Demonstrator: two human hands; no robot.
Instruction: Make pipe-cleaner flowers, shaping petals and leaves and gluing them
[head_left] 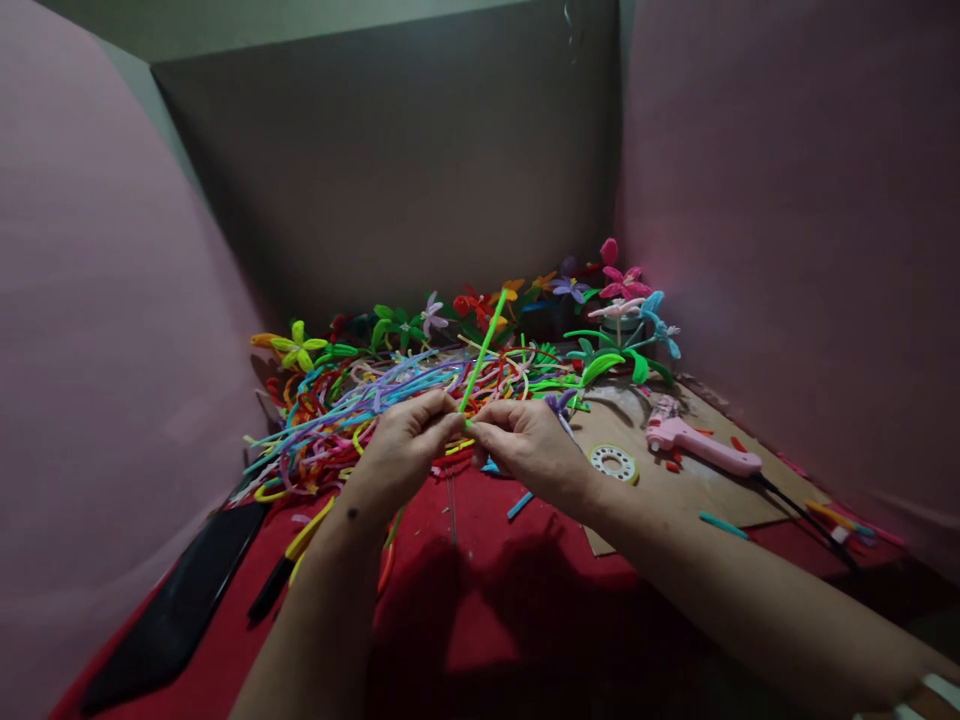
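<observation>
A bright green pipe cleaner [484, 348] rises, leaning right, from between my two hands. My left hand [409, 440] pinches it near its lower end with thumb and forefinger. Close beside it, my right hand [525, 445] is closed on the lower end, where a short green bit shows at the fingertips. Both hands are held above the red cloth [480, 620]. Behind them spreads a heap of loose pipe cleaners [405, 385] in many colours. The fingers hide how the green stem is bent or twisted.
Pipe-cleaner flowers line the back, among them a yellow one [298, 346] and a pink one [626, 283]. On the cardboard [720, 490] at right lie a pink glue gun [705, 445] and a white ring-shaped spool [613, 463]. A flat black object [176, 605] lies front left.
</observation>
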